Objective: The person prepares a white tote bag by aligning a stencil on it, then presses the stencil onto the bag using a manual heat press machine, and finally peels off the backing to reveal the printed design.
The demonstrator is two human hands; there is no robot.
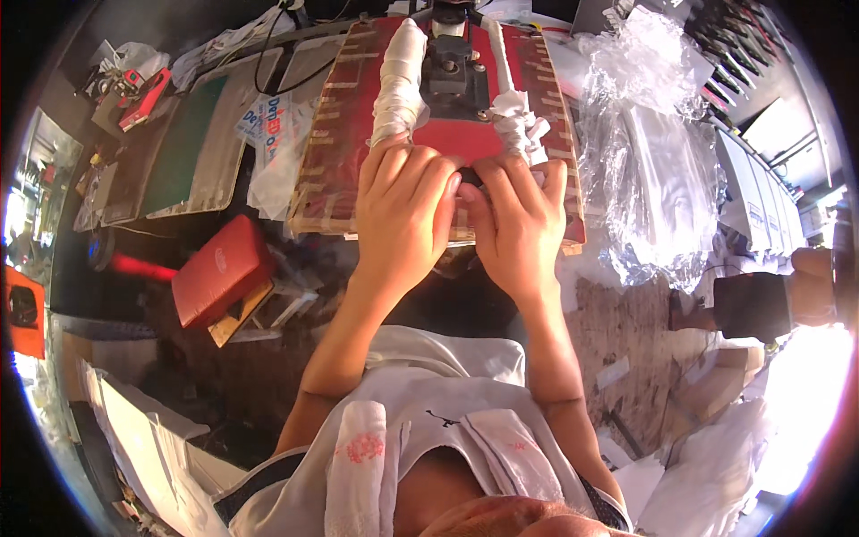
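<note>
Red flat board [456, 139], edge bound with short tape strips: on the bench in front of the person, its near end at the hands. Two bars wrapped in white material, left one [400, 76] thicker, right one [511, 112] loosely bound: lengthwise above the board. Left hand [403, 192]: at the near end of the left bar, fingers close together and curled. Right hand [517, 201]: at the right bar's near end, fingers slightly spread, bent. Fingertips of both hidden; cannot tell whether clamped. Small dark piece [469, 176]: between the hands, beside the thumbs. Black metal fixture [449, 67]: between the bars. Crumpled clear plastic-wrapped bundle [658, 170]: right of the board.
</note>
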